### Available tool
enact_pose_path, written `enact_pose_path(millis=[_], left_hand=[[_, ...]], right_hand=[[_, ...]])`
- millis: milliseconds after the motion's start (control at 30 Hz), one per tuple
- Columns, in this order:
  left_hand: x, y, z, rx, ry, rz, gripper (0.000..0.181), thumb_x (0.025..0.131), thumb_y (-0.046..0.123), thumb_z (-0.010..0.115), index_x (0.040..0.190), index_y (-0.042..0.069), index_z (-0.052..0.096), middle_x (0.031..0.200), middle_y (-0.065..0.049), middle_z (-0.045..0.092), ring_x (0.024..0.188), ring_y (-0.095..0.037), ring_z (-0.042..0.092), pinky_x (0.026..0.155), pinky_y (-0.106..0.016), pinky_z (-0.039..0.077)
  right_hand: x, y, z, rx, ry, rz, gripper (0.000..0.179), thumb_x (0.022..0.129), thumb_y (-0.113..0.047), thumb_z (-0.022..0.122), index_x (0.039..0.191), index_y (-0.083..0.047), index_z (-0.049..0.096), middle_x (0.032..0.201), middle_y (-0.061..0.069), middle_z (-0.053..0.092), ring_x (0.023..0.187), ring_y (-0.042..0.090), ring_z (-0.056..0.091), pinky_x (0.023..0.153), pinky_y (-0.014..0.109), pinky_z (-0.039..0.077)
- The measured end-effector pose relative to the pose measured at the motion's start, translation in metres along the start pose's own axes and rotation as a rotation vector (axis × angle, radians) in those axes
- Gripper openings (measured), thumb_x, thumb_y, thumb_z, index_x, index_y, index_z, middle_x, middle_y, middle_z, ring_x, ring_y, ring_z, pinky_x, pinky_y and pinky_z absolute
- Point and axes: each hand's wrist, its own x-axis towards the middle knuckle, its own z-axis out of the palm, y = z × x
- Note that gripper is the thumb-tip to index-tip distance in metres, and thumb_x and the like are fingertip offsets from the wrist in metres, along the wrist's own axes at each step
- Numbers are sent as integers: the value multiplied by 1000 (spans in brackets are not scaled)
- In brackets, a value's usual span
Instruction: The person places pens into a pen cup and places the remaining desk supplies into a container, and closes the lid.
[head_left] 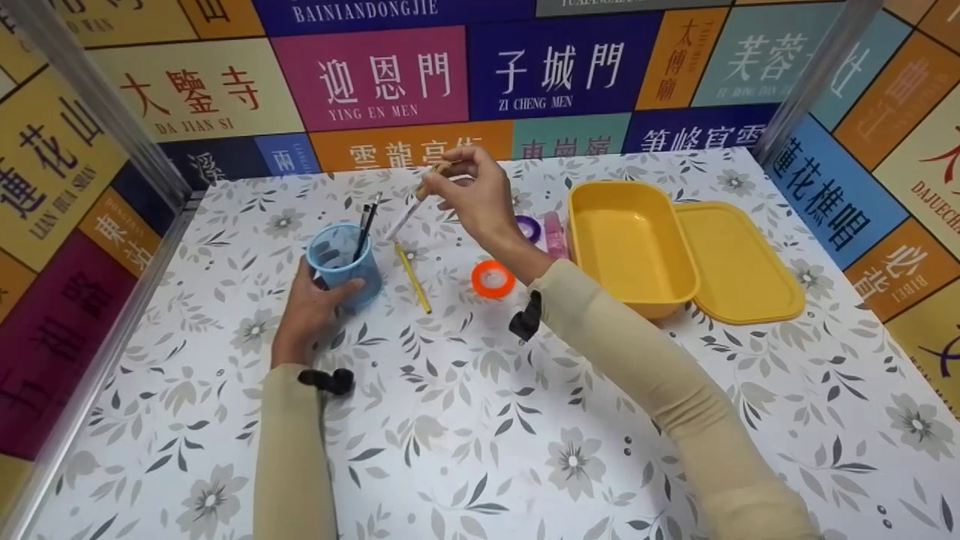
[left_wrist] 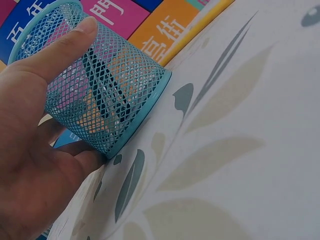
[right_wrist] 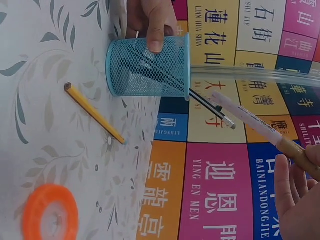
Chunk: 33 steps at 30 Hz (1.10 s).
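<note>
"Floral tabletop (head_left: 442,382), lettered panels (head_left: 379,109) standing behind. Fingers?"

"Right hand (head_left: 478,193): thumb and fingers pinching the pale pen (right_wrist: 250,121) by its tan end, holding it slanted near the blue mesh cup (right_wrist: 147,75). Left hand (head_left: 301,309) gripping the cup."

"Handling?"

"Pen: probably feeling light, stiff, smooth; tan end suiting the pinch. Cup: likely weighing little; sidewall offering best purchase."

From the near side of the table (head_left: 480,405), the head camera is looking forward and down. The left wrist camera is facing the blue cup (left_wrist: 107,82) closely; the right, rolled sideways, is facing left from farther off. Both wrist views are sharing the cup.
</note>
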Motion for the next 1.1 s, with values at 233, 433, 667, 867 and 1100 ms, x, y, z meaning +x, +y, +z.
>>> enact_pose_path(millis=[233,433,667,867,1100], left_hand=[[1,0,1,-16,-8,12,109,75,40,87,158,39,16,168,6,22,157,-19,17,129,-43,16],[0,-1,1,-41,-19,17,108,75,40,87,157,42,18,168,8,22,157,-18,16,130,-42,14],[0,-4,-2,-52,-19,93,105,78,39,86,158,34,19,166,3,27,155,-20,23,126,-39,26],[1,-4,-4,-43,-8,58,106,79,39,85,159,34,16,166,4,25,155,-19,21,127,-39,23],[1,-5,0,-106,-24,31,103,79,35,86,157,38,20,165,5,28,153,-17,25,127,-39,23]], right_hand=[[5,-15,16,-9,-9,-58,31,90,-17,76,113,-6,58,101,7,68,89,23,70,70,29,62],[6,-23,30,-13,-35,-77,34,90,-16,75,119,-6,60,104,10,70,91,19,70,76,29,63],[8,-28,52,-39,-35,-108,38,90,-11,75,119,-4,53,105,11,69,93,17,69,79,24,60],[7,-19,70,-96,-78,-137,34,92,-9,71,121,-6,52,109,8,67,99,13,66,85,19,57],[5,2,81,-58,-94,-130,38,93,-6,68,126,-5,49,113,11,68,101,16,67,85,22,59]])
